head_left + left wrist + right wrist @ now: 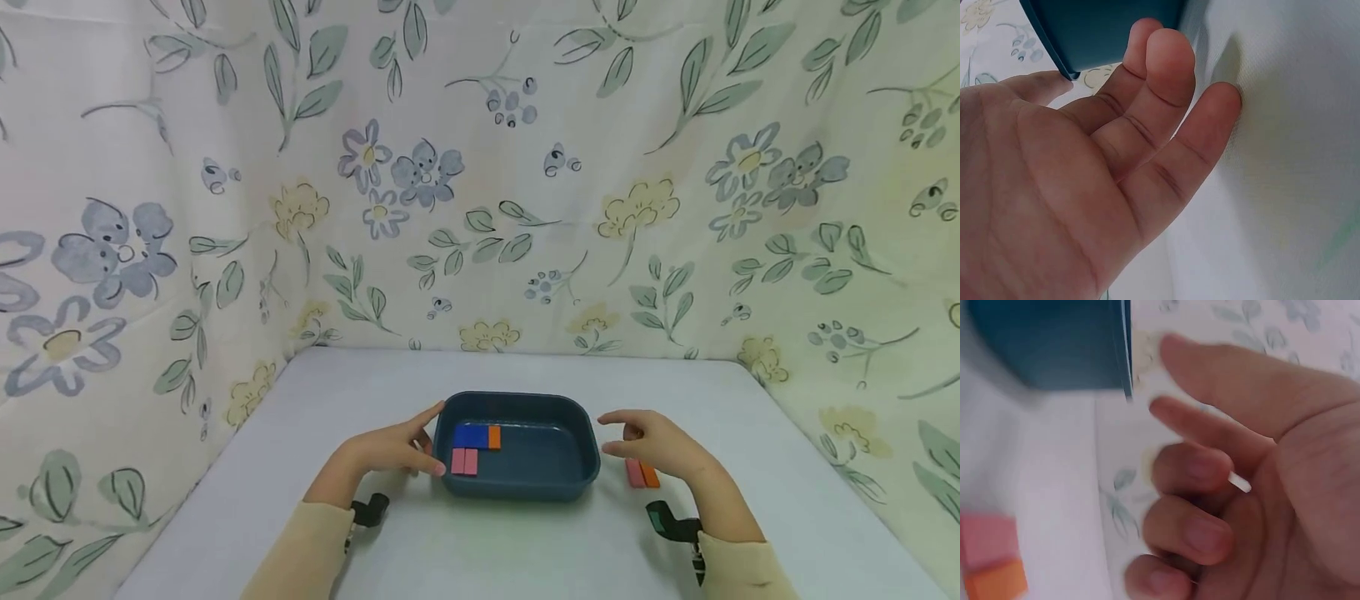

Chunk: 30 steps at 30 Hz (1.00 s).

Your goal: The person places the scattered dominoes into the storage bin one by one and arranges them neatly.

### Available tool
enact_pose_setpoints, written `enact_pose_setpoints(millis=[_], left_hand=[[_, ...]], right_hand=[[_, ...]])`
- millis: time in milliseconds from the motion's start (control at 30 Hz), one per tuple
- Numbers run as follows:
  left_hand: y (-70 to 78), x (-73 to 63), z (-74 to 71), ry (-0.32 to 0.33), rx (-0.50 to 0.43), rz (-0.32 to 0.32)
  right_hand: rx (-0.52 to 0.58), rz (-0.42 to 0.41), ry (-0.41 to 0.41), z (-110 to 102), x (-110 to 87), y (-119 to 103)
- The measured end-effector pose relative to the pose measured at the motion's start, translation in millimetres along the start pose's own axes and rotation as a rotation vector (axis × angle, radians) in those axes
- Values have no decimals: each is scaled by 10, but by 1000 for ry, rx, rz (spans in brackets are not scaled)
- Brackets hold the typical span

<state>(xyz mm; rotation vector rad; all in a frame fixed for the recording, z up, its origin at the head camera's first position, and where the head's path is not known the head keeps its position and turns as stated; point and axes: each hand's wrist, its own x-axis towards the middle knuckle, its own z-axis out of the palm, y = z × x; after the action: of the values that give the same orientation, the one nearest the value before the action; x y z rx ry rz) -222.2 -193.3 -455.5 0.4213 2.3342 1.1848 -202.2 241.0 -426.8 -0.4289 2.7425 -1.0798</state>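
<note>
A dark blue rectangular tub (517,488) sits on the white table. Inside, at its left end, lie blue blocks (471,436), an orange block (494,437) and two pink blocks (464,462). My left hand (386,446) is at the tub's left end, index fingertip and thumb right at the rim, the other fingers loosely bent. Just off the right end is my right hand (652,440), its thumb and index finger spread apart and the remaining fingers curled toward the palm. In the right wrist view a gap shows between that thumb and the tub wall (1079,350).
A pink block (635,473) and an orange block (650,477) lie side by side on the table (517,550), below my right hand. Floral cloth (480,275) hangs behind the table and along both sides.
</note>
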Motion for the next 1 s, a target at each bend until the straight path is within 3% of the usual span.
enact_pose_setpoints(millis=[167, 367, 667, 1000], left_hand=[[15, -13, -43, 4, 7, -1], [-7, -8, -56, 5, -1, 10], [-18, -4, -25, -8, -20, 4], [-10, -13, -23, -14, -38, 1]], right_hand=[[23, 74, -86, -94, -28, 202], [-28, 182, -93, -122, -53, 418], [-30, 210, -81, -68, -64, 561], [-61, 231, -68, -33, -84, 516]])
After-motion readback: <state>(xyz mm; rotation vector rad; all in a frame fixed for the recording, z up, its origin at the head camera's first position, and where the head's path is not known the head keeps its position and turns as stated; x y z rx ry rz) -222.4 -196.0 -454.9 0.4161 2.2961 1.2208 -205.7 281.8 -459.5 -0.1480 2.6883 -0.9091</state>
